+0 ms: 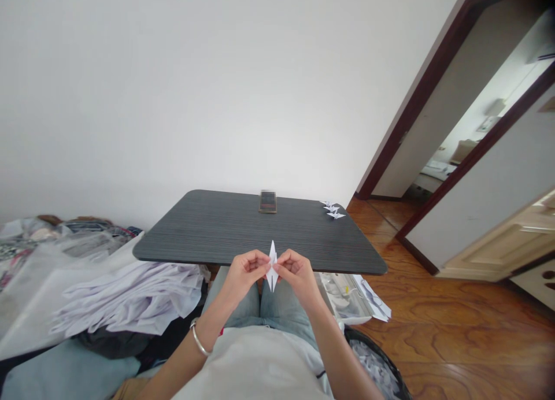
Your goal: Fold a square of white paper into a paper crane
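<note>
A white folded paper [272, 277], shaped like a narrow pointed diamond with a slit at its lower end, is held upright at the table's near edge. My left hand [251, 270] pinches its left side between thumb and fingers. On the opposite side my right hand [295, 270] grips it the same way, the two thumbs close together at the middle. Several finished white paper cranes [333, 210] stand in a row at the table's far right corner.
The dark table [208, 226] backs onto a white wall. A small framed object [267, 202] stands at its far edge. Left lie crumpled white sheets [130, 296] and bagged clothes [95, 238]. A tray of items [344, 296] and a dark-rimmed bin [377, 365] are low on the right.
</note>
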`<action>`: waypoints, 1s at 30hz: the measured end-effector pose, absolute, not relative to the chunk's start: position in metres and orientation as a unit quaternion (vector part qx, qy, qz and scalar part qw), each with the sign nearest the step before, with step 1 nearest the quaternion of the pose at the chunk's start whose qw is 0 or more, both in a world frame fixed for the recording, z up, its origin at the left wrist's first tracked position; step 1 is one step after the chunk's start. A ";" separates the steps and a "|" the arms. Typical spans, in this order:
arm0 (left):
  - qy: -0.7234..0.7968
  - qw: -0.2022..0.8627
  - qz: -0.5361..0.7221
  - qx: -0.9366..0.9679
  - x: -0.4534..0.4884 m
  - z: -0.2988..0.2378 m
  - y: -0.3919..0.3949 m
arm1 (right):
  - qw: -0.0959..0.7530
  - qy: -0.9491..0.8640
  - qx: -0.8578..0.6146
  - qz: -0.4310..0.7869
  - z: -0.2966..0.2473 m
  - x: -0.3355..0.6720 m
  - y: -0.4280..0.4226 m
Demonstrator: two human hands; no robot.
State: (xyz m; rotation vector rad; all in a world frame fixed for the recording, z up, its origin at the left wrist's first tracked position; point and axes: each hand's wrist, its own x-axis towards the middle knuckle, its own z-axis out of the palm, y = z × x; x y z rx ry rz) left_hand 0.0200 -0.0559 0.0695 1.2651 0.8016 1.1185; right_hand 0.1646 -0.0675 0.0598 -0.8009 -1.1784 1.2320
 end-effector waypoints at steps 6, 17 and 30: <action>0.349 0.588 0.491 0.539 0.020 0.071 -0.057 | 0.586 -0.510 -0.320 0.542 0.064 0.164 -0.070; 0.391 0.402 0.525 0.641 0.017 0.074 -0.058 | 0.572 -0.475 -0.373 0.555 0.063 0.163 -0.068; 0.396 0.348 0.486 0.698 0.015 0.073 -0.058 | 0.576 -0.476 -0.388 0.539 0.061 0.163 -0.067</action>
